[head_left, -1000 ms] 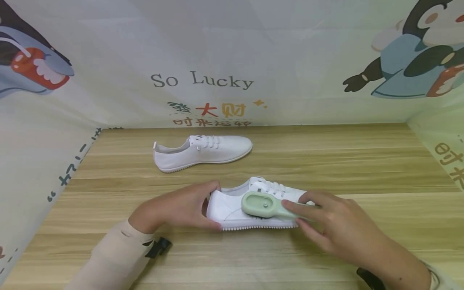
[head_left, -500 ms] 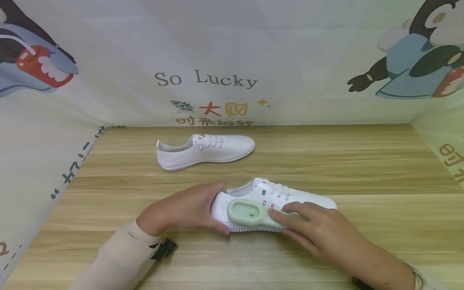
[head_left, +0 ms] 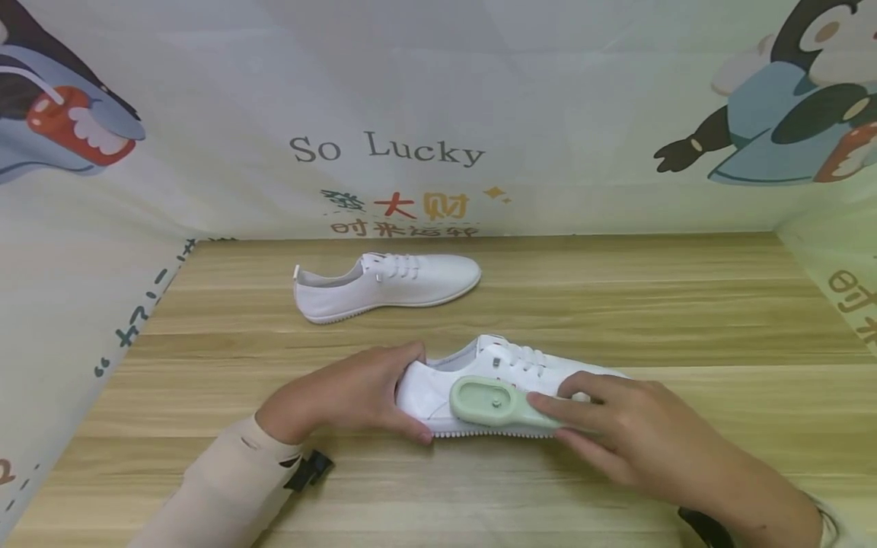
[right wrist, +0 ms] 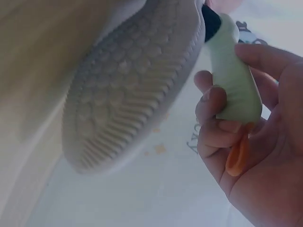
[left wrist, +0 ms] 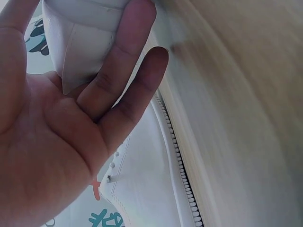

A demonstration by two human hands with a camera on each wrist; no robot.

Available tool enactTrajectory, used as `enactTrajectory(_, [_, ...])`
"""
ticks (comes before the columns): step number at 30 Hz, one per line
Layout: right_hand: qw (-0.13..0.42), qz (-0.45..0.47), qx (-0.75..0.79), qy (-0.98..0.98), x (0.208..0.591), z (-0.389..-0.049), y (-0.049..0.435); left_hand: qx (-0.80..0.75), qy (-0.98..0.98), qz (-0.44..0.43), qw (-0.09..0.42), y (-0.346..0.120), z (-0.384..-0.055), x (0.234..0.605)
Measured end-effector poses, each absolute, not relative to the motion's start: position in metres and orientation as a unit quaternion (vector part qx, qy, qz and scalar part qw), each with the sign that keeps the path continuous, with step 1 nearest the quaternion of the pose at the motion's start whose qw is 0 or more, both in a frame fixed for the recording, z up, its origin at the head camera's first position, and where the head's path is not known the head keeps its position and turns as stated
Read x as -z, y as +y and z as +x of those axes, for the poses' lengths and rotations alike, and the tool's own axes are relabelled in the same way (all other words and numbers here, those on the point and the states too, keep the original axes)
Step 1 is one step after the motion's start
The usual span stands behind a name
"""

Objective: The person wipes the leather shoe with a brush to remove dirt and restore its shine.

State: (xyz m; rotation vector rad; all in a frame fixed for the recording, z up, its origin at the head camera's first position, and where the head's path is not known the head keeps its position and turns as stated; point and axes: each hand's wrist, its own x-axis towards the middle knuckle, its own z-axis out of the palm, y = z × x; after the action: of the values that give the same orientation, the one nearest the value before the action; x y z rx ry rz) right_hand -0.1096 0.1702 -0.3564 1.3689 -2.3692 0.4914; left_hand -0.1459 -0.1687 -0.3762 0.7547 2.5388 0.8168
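My left hand (head_left: 366,392) grips the heel of a white lace-up shoe (head_left: 419,396), whose toe points right. In the left wrist view the heel (left wrist: 87,47) sits between thumb and fingers. My right hand (head_left: 633,426) holds a pale green brush (head_left: 483,401) by its handle, with the brush head against the shoe's side. Dark bristles (right wrist: 211,23) and an orange loop (right wrist: 238,156) on the handle end show in the right wrist view. There the shoe's ridged sole (right wrist: 132,90) faces the camera, tilted up off the table. The right hand covers part of the toe in the head view.
A second white shoe (head_left: 390,285) stands farther back on the wood-grain table (head_left: 617,297), toe to the right. A pale printed cloth (head_left: 569,114) rises behind and at both sides. A black strap piece (head_left: 310,470) sticks out at the left wrist.
The brush slid left toward the heel half a second ago, then came back right along the shoe's side. The left hand keeps its grip on the heel.
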Motion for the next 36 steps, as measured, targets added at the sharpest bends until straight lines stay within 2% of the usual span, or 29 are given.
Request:
enactTrajectory(10, [0.179,0.475,-0.195,-0.839,0.345,-0.114,0.185,-0.288,0.901,0.267,0.184,-0.169,-0.146,0.376])
enactTrajectory(17, [0.158,0.470,-0.194,-0.846,0.341,-0.112,0.185,-0.289,0.900,0.268,0.185,-0.170,-0.147,0.376])
enactTrajectory(29, [0.190,0.490,-0.171,-0.834,0.360,-0.108,0.171,-0.292,0.898,0.271,0.187,-0.169,-0.147,0.377])
enactTrajectory(36, [0.189,0.478,-0.137,-0.846,0.367,-0.102,0.162,-0.292,0.897,0.272,0.189,-0.168,-0.147,0.376])
